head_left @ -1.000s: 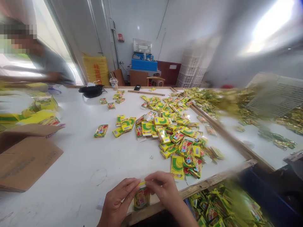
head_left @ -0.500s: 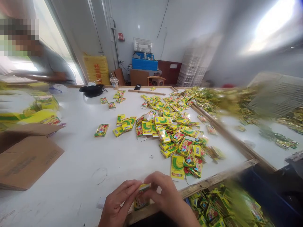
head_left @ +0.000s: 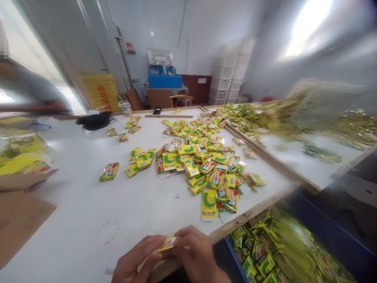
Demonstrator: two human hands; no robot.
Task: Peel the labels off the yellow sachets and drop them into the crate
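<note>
A small yellow packet (head_left: 168, 243) sits pinched between my two hands at the very bottom of the view, just above the near edge of the white table (head_left: 88, 204). My left hand (head_left: 135, 263) closes its fingers on the packet's left end, and my right hand (head_left: 196, 257) closes on its right end, so both hands are shut on it and their fingertips nearly meet. Only the packet's top edge shows; the rest is hidden behind my fingers.

Farther out on the table, toward the right, lies a loose pile of yellow and green packets (head_left: 203, 165), many overlapping. One flat yellow carton blank (head_left: 209, 203) lies at the near end of that pile. A single packet (head_left: 109, 171) lies apart to the left of the pile. At the far left edge a brown cardboard box flap (head_left: 20, 216) rests on the table, with yellow boxes (head_left: 20, 157) behind it. A black bag (head_left: 93, 120) and a clear plastic cup (head_left: 125, 107) stand at the far side.

Below the table's right edge, a blue bin (head_left: 332, 239) holds many more packets. Another person's arm (head_left: 32, 106), blurred, reaches across the far left. White crates (head_left: 226, 84) are stacked against the back wall.
</note>
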